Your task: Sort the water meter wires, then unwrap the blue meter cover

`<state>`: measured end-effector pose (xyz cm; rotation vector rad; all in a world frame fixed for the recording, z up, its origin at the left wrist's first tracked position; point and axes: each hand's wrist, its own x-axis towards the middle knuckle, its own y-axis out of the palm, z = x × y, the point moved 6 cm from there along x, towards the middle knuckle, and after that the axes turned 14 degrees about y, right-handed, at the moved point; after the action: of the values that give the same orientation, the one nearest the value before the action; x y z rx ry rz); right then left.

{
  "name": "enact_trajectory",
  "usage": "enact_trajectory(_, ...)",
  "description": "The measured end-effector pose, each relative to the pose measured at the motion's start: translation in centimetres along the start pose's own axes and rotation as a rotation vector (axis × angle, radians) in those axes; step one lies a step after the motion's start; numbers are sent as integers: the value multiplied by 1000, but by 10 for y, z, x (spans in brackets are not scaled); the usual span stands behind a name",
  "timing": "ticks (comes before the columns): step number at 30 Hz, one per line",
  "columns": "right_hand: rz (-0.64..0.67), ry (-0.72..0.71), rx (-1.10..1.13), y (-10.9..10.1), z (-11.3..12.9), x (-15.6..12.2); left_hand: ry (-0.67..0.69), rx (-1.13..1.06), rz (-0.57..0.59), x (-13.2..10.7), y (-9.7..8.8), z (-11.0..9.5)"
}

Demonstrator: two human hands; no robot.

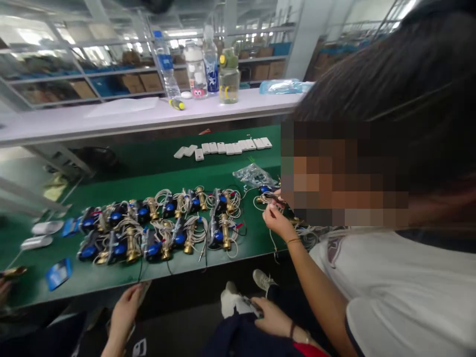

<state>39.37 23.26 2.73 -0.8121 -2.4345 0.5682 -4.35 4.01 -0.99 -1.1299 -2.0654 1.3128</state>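
My left hand (123, 311) is at the bench's front edge, fingers pinched at the end of a thin black cable (140, 271) that hangs from the meters. My right hand (274, 317) rests low near my lap, closed around a dark, slim object (253, 306) whose kind I cannot make out. Two rows of brass water meters with blue caps (152, 250) and coiled pale cables lie on the green bench (230, 265). Beside me, a co-worker's hands (277, 218) hold a meter's cables over the bench.
White rectangular pieces (230, 148) line the back of the bench. A clear bag of small parts (255, 174) lies in front of them. Bottles (228, 82) and a yellow-black tool (176, 104) stand or lie on the shelf. Blue packets (58, 273) lie at left. The co-worker (401, 282) fills the right side.
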Motion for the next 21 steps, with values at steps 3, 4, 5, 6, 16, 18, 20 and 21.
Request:
enact_trajectory(3,-164,-179,-457,-47,61,-48,159,-141,106,73,35,-89)
enact_trajectory(4,-203,-199,-640,-61,80,-62,281,-169,113,91,49,-128)
enact_trajectory(5,-271,-258,-961,-70,98,-74,382,-201,171,103,68,-166)
enact_trajectory(6,-449,-529,-1297,-71,120,-90,462,-224,232,111,89,-202)
enact_trajectory(16,-396,-809,-1767,59,29,-32,1201,-292,680,104,256,-454)
enact_trajectory(18,-271,-798,-1583,63,24,-29,1307,-281,725,96,280,-484)
enact_trajectory(20,-171,-761,-1361,56,26,-31,1407,-277,773,84,301,-504)
enact_trajectory(21,-117,-690,-1200,50,28,-30,1454,-281,794,77,309,-510)
